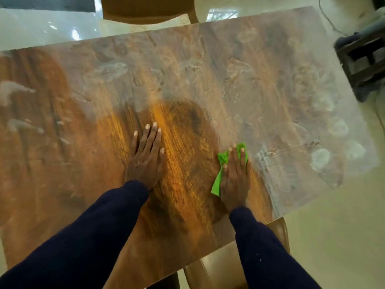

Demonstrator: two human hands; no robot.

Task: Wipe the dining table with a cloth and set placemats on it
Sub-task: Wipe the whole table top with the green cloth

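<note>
On the wooden worktop (62,163), found the green cloth (216,182) pinned lengthwise under the right hand (235,176), grip flat and straight-fingered, with hazy smears (318,159) just rightward and beyond, farther from the flat-resting left hand (145,161).

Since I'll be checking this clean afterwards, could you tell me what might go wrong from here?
The green cloth is small and mostly covered by the right hand, so the ring marks on the right of the table may get missed. The left hand lies flat on the table and could leave fresh prints.
</note>
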